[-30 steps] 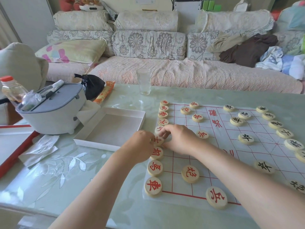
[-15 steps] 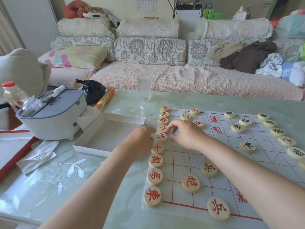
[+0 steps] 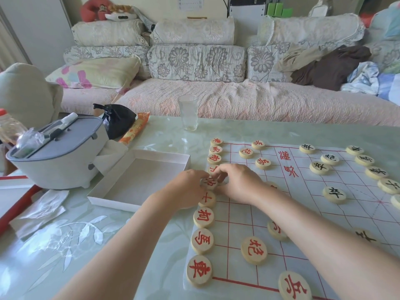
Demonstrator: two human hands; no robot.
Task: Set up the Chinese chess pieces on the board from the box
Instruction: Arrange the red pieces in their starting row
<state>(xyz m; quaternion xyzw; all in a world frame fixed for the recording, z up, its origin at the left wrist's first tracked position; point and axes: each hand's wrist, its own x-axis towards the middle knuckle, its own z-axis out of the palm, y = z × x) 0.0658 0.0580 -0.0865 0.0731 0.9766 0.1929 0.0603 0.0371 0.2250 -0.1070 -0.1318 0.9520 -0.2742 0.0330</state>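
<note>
A white board sheet (image 3: pixel 303 213) with red grid lines lies on the table. Round wooden pieces with red characters line its left edge, among them the general piece (image 3: pixel 209 183) at the middle of the column. Both my hands meet at that piece: my left hand (image 3: pixel 186 189) touches its left side with curled fingers, and my right hand (image 3: pixel 238 182) pinches at it from the right. Pieces with black characters (image 3: pixel 334 194) stand along the right side. The white box (image 3: pixel 138 180) lies left of the board with nothing in it.
A grey appliance (image 3: pixel 58 156) stands at the left with a bottle behind it. A drinking glass (image 3: pixel 187 112) stands beyond the board, a black bag (image 3: pixel 116 120) and an orange packet near it. Crumpled plastic lies front left. A sofa runs behind the table.
Both hands have stayed at the middle of the red column, fingers working at the general piece. The camera has tilted up a little, so the board sits lower in view.
</note>
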